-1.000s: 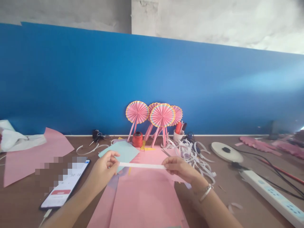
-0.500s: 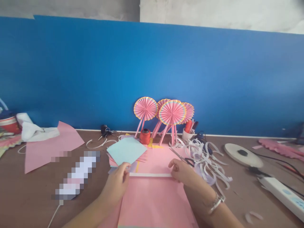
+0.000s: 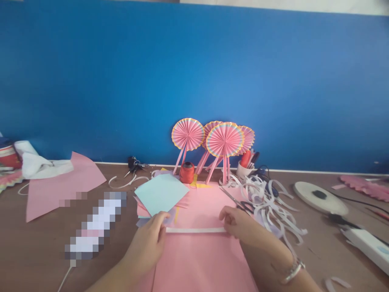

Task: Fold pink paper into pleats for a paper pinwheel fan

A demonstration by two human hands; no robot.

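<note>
Head view: both hands are sitting nearer the body than a second ago, leaving the blue sheet uncovered; the white strip is lying straight across the pink paper, apparently being lined up. Left hand is pinching one end, right hand curling fingers over the other. Phone is showing blur; no writing or brand is reading clearly.

Four pleated pink fans are grouped at the far side, before a blue partition. A white cup is stood just right of them; keys are laid farther left. On the right, a round pale disc is placed beyond a white power strip.
</note>
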